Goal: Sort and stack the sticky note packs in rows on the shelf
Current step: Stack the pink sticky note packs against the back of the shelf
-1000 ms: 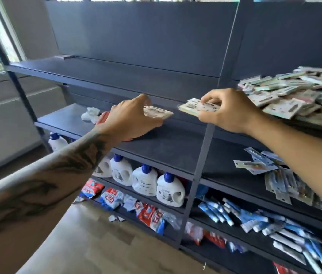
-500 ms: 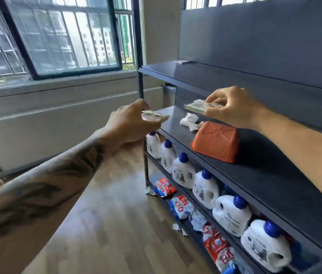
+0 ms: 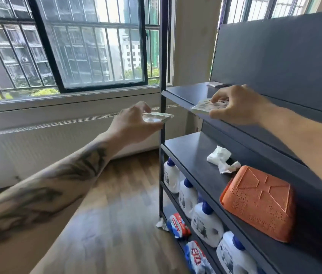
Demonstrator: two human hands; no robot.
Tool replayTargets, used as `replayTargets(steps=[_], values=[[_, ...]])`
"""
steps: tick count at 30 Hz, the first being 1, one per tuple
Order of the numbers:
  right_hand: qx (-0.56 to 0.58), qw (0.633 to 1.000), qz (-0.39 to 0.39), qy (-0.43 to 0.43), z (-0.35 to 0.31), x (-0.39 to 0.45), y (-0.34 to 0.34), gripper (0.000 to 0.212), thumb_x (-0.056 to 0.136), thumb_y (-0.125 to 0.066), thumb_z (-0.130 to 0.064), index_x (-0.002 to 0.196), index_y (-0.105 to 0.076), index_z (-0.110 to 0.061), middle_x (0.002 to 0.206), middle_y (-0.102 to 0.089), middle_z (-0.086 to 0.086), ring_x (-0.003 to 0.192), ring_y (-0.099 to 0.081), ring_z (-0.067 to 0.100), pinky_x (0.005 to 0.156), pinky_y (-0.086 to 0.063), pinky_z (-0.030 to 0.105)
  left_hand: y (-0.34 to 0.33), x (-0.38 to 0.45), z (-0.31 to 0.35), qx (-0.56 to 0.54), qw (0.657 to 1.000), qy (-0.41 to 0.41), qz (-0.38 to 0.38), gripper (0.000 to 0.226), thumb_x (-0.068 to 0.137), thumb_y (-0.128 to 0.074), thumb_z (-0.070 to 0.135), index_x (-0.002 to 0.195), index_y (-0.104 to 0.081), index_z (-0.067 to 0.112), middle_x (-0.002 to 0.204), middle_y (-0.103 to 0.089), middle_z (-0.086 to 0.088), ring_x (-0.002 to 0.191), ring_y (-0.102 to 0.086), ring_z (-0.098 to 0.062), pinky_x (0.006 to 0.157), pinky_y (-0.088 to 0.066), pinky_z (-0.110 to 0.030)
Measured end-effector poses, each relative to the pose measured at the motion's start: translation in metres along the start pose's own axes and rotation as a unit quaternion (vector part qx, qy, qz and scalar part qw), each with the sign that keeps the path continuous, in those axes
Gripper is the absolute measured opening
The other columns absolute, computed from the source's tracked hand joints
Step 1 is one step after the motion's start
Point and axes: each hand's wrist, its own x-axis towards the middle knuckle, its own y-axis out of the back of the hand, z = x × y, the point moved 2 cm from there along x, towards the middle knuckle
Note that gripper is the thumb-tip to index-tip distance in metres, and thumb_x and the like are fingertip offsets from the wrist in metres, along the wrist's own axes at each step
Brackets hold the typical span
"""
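My left hand [image 3: 131, 123] grips a small stack of sticky note packs [image 3: 157, 118] in clear wrap, held in the air just left of the shelf's corner post. My right hand [image 3: 237, 104] holds a second stack of packs [image 3: 202, 107] at the front edge of the dark upper shelf [image 3: 185, 93], near its left end. Whether that stack rests on the shelf or hangs just above it I cannot tell. One flat pack [image 3: 214, 84] lies alone at the back of that shelf.
The shelf below [image 3: 191, 147] carries crumpled white paper [image 3: 220, 158] and an upturned orange basket [image 3: 259, 202]. White detergent bottles [image 3: 205, 222] and red-blue pouches [image 3: 178, 227] fill the lower levels. A barred window [image 3: 81, 46] and radiator stand to the left, wood floor beneath.
My view swung left, from the heap of packs to the shelf's left end. Both hands carried their stacks along; my right hand now reaches the upper shelf's edge.
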Motion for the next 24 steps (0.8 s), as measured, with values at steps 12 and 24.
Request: replayTargets(steps=[12,24], values=[[-0.038,0.982,0.009,-0.182,0.122,0.105,-0.034,0.073,0.057,-0.059,-0.071,0.123,-0.064,-0.040,0.127,-0.068,-0.004,0.121,-0.053,0.018,0.099,-0.049,0.036,-0.110,0.244,0.042,-0.021,0.986,-0.150,-0.067,0.069,0.070,-0.062,0.074,0.127,-0.057,0.036,0.116,-0.066,0.002,0.097,-0.064,-0.026,0.086,-0.057,-0.042],[-0.086,0.915,0.041,-0.392,0.189,0.140,-0.026,0.048,0.076,-0.076,-0.047,0.122,-0.066,-0.038,0.122,-0.069,-0.009,0.107,-0.059,0.016,0.090,-0.050,0.034,-0.228,0.410,0.120,-0.005,0.914,-0.374,-0.155,0.054,0.079,-0.062,0.070,0.119,-0.062,0.033,0.121,-0.069,-0.003,0.110,-0.063,-0.032,0.087,-0.048,-0.038]])
